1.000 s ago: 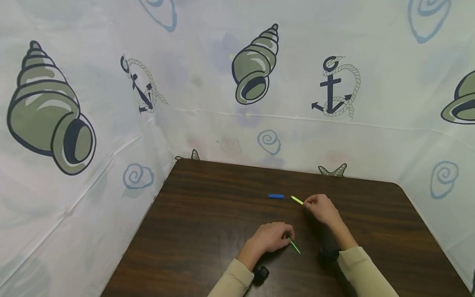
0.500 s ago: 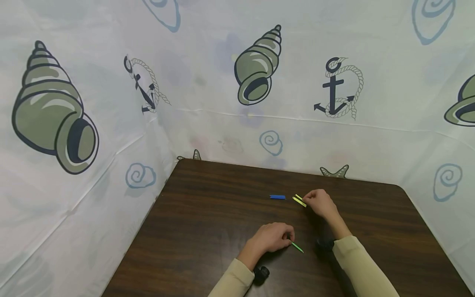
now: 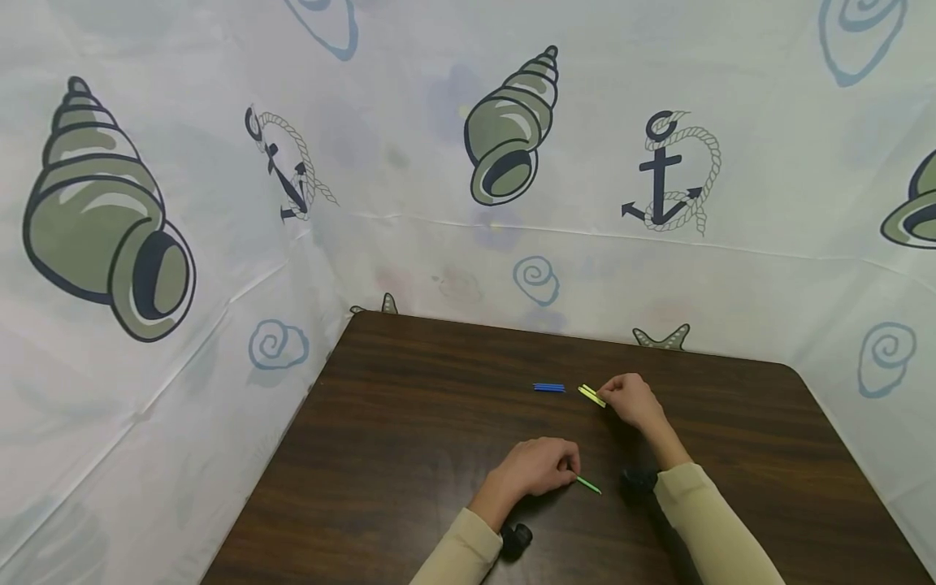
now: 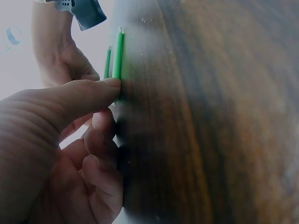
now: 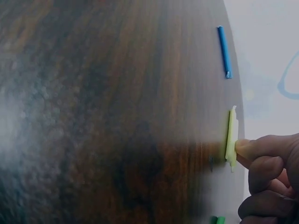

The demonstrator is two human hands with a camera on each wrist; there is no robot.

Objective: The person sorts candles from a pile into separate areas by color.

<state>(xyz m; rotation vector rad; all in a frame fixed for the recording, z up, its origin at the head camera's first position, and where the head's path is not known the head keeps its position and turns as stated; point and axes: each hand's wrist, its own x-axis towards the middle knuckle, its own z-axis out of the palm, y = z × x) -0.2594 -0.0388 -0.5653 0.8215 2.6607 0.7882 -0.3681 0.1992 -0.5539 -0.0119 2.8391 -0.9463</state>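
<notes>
My left hand (image 3: 537, 466) rests low over the table and pinches a thin green candle (image 4: 117, 58) near its lower end. In the left wrist view a second green candle (image 4: 108, 63) shows just behind the first. Farther back, my right hand (image 3: 634, 400) pinches a yellow candle (image 3: 593, 392) between thumb and finger. Another yellow candle (image 3: 591, 397) lies close alongside it, nearly parallel. To the left of the yellow pair, several blue candles (image 3: 549, 387) lie side by side on the table.
The dark wood-grain table (image 3: 409, 406) runs back to a white curtain (image 3: 409, 122) printed with shells and anchors. A black wrist device (image 3: 516, 540) sits under the left wrist, and another (image 3: 639, 479) under the right.
My right hand has shifted slightly away from me. A second yellow candle has come into view beside the first, and the two have drawn closer together. The green candle has turned a little.
</notes>
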